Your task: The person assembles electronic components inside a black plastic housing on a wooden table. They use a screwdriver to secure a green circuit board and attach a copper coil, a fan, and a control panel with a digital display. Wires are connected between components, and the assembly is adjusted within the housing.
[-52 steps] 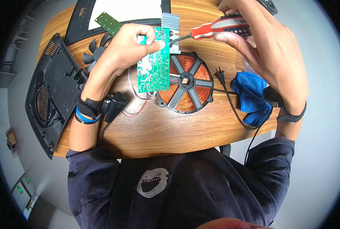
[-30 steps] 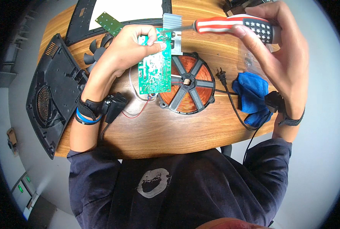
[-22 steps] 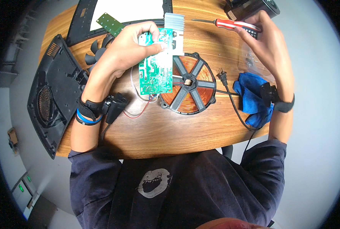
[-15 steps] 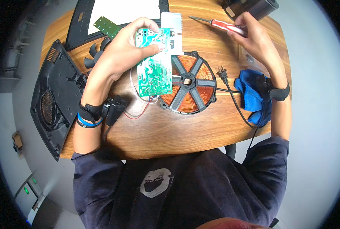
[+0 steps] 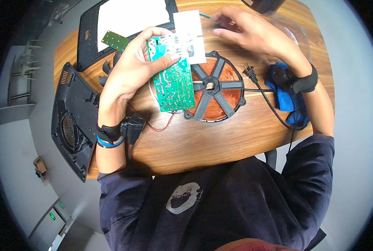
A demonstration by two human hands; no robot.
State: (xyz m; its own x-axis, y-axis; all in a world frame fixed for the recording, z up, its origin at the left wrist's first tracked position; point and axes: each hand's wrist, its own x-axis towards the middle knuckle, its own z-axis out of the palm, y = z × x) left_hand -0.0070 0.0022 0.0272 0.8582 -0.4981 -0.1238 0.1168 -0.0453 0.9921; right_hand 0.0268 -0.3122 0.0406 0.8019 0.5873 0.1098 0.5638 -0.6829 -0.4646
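My left hand (image 5: 132, 62) grips a green circuit board (image 5: 176, 85) by its upper left edge, thumb across its soldered face. A pale finned heat sink (image 5: 188, 25) stands at the board's upper right. Beyond it my right hand (image 5: 249, 31) hovers over the far side of the table, fingers bent and thumb apart. A screwdriver's shaft (image 5: 204, 15) shows just left of these fingertips; its handle is hidden. Right of the board, and partly behind it, lies a round copper coil (image 5: 230, 85) on a black spoked frame. Thin wires (image 5: 165, 125) come from below the board.
At left lie a black plastic housing (image 5: 71, 129), fan blades (image 5: 106, 71) and a small green board (image 5: 116, 40). A black-framed panel (image 5: 86, 39) is at the back. A plug (image 5: 249, 72) with black cord and a blue cloth (image 5: 291, 106) are on the right.
My right hand has moved left and away from me, and its fingers have parted. The screwdriver's red-and-white handle has gone out of sight. My left hand still holds the circuit board, and the view has shifted.
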